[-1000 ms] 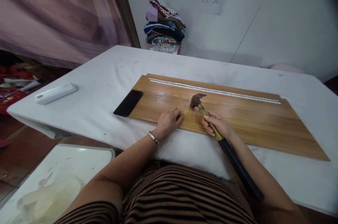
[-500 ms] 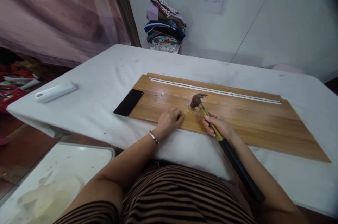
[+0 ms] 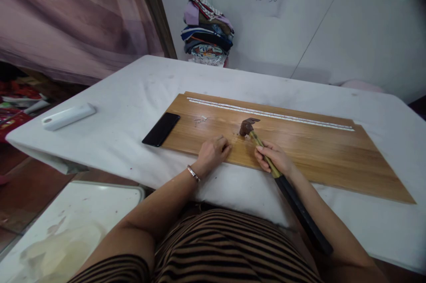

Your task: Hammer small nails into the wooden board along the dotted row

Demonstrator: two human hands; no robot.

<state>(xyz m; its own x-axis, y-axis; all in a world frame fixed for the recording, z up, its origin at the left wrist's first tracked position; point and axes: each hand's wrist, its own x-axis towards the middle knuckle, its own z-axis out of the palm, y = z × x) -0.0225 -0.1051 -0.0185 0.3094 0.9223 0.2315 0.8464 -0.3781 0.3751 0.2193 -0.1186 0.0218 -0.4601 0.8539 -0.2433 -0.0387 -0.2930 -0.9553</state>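
My right hand grips a claw hammer by the upper part of its handle. The hammer's rusty head is low at the middle of a brown wooden board, and its black grip runs back beside my right forearm. To the left of the head, my left hand rests on the board's near edge with its fingers curled; whatever they may hold is hidden. A few tiny dark bits lie near the hammer head, too small to name. Farther left on the board is a small pile of nails.
A black phone lies over the board's left end. Two white measuring strips run along its far side. A white handle-like object lies on the white-covered table. Folded clothes are stacked by the wall. A white stool stands lower left.
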